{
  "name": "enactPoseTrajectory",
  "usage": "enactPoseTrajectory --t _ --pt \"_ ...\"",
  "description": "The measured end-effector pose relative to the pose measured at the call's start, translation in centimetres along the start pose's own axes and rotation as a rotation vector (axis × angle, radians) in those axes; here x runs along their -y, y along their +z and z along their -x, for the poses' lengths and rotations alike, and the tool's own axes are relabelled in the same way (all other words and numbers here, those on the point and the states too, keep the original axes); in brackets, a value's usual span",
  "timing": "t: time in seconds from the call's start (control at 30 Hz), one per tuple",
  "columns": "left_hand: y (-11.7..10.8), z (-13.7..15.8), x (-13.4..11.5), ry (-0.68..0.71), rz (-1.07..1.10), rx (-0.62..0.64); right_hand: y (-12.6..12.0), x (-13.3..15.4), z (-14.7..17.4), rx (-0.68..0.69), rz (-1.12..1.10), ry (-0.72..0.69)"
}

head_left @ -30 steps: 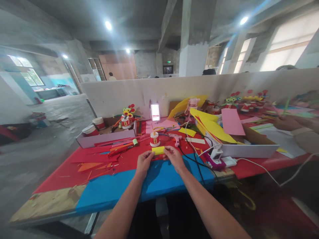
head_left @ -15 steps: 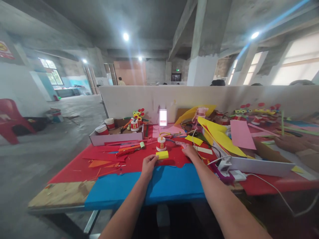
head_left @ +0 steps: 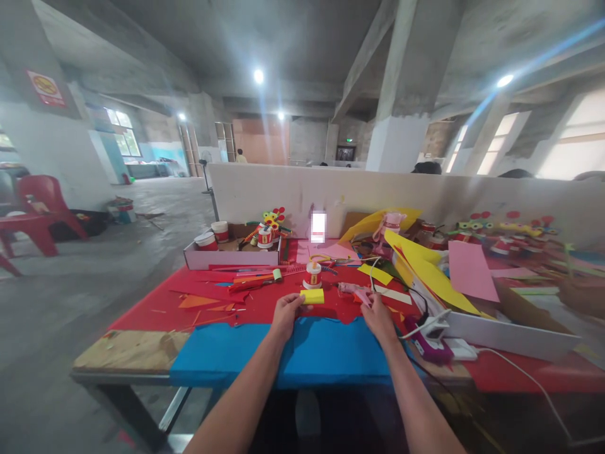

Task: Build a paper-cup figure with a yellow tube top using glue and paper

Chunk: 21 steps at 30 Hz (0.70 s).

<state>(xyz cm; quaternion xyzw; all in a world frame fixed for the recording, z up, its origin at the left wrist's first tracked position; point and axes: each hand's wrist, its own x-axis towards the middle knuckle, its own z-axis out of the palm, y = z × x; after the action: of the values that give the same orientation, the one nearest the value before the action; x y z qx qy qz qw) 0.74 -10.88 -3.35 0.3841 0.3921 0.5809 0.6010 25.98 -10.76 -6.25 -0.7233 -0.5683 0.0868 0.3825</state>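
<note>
My left hand (head_left: 286, 315) pinches a small yellow piece of paper (head_left: 312, 296) by its left end, just above the red table covering. My right hand (head_left: 378, 318) is closed on the handle of a pink glue gun (head_left: 353, 290), whose nozzle points left. From the gun a white cord (head_left: 374, 271) loops up. Behind the yellow paper stands a red and white paper cup (head_left: 312, 275), upright, with an orange strip on top and dark coiled strips at its side.
At the left, an open box (head_left: 231, 257) holds cups and a finished figure. Orange paper scraps (head_left: 201, 301) lie in front of it. Right of my hand are a purple power strip (head_left: 428, 343) and a white box (head_left: 510, 331) with yellow and pink sheets. A white partition (head_left: 278, 189) stands behind.
My right hand has drawn back towards me and now grips the glue gun by its handle. The yellow paper stays in my left hand. The view has turned slightly left.
</note>
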Motion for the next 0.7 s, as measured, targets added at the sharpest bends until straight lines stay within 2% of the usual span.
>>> enactPoseTrajectory --t 0.13,0.23,0.3,0.37,0.4,0.5,0.6,0.7 --pt "-0.3 0.0 0.3 0.055 -0.147 0.070 -1.3 1.2 0.8 0.033 0.267 0.045" --pt "-0.3 -0.2 -0.5 0.150 -0.405 0.242 -2.4 2.3 1.0 -0.047 0.297 -0.084" --pt "0.0 -0.4 -1.8 0.245 -0.599 0.375 -3.2 3.7 1.2 -0.045 0.088 -0.267" --pt "0.7 -0.8 -3.5 0.374 -0.789 0.480 -3.6 5.6 1.6 0.100 -0.219 -0.439" --pt "1.2 -1.0 -4.3 0.435 -0.866 0.523 -3.8 6.6 1.8 0.201 -0.343 -0.482" --pt "2.9 -1.3 -6.2 0.509 -1.063 0.609 -3.7 9.1 2.3 0.425 -0.565 -0.495" --pt "4.5 -0.9 -7.4 0.516 -1.328 0.705 -3.1 10.1 2.3 0.437 -0.660 -0.434" --pt "5.7 0.0 -8.1 0.546 -1.607 0.825 -2.3 9.8 2.2 0.474 -0.774 -0.366"
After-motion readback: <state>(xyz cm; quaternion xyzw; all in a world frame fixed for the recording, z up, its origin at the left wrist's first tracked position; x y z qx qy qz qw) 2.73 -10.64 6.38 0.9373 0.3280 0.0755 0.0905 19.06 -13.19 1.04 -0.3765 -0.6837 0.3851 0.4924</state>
